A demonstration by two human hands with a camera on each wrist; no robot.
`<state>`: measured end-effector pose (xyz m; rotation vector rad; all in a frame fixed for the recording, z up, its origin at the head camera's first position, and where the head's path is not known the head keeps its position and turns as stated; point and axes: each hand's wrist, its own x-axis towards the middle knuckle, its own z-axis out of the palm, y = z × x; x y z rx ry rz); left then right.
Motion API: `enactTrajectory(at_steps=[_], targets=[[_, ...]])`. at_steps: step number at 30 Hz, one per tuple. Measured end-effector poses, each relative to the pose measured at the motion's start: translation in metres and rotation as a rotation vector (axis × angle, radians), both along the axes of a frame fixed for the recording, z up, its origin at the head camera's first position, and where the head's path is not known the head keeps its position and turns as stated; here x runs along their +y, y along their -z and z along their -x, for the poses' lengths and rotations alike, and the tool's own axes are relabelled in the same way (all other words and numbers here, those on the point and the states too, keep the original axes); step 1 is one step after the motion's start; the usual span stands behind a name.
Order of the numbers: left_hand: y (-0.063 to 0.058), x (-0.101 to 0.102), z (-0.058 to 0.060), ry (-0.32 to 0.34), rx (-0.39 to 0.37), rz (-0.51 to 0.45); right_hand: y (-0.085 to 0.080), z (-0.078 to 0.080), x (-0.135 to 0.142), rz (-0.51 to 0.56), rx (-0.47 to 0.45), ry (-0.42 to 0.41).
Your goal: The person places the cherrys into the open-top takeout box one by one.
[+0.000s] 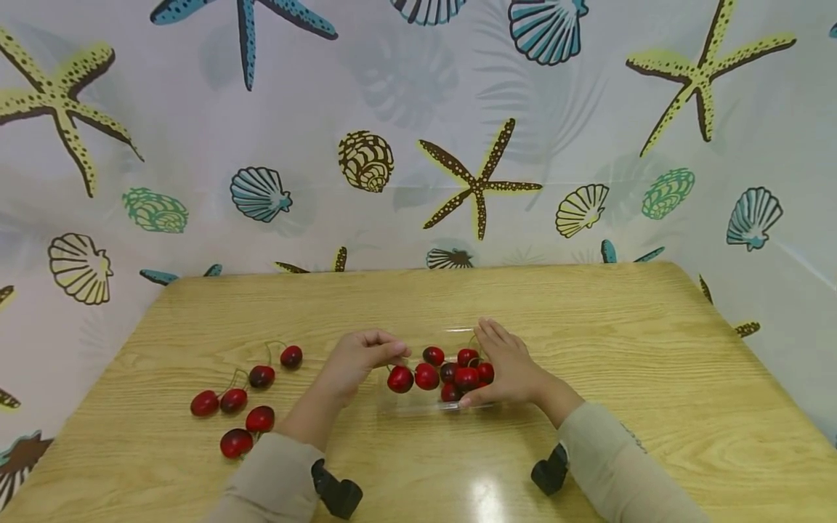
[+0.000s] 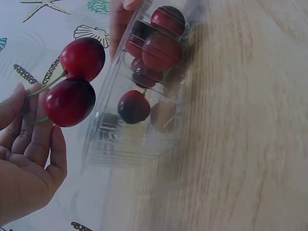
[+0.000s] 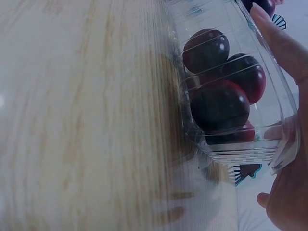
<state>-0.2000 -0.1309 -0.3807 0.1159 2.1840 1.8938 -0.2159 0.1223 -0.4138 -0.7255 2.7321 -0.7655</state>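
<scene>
My left hand [image 1: 358, 361] pinches the green stems of a joined pair of red cherries [image 1: 400, 380], which hang over the left end of a clear plastic container [image 1: 418, 411]. In the left wrist view this pair [image 2: 70, 102] is beside the container wall, apart from the loose cherry [image 2: 134, 107] inside. Across the container's right end, my right hand [image 1: 514, 372] grips it, thumb on the near rim and fingers on the far side. Several dark red cherries [image 3: 220, 107] lie heaped in that end, some partly hidden by the hand.
Left of the container, several more cherries [image 1: 233, 400] with stems lie on the wooden table [image 1: 588, 319]. A curtain [image 1: 314, 94] printed with shells and starfish stands behind the table's back edge.
</scene>
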Motion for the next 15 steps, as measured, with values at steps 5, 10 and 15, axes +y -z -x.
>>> enactTrajectory(at_steps=[5, 10, 15], targets=[[0.004, 0.007, 0.001, 0.003, 0.003, 0.05, 0.0, -0.001, 0.0, 0.009, 0.002, 0.001], [0.007, 0.011, 0.001, 0.015, 0.006, 0.075, -0.002, -0.001, 0.0, 0.013, -0.003, 0.0], [0.007, 0.014, 0.002, 0.029, 0.005, 0.112, -0.003, -0.001, 0.0, 0.008, -0.004, 0.0]])
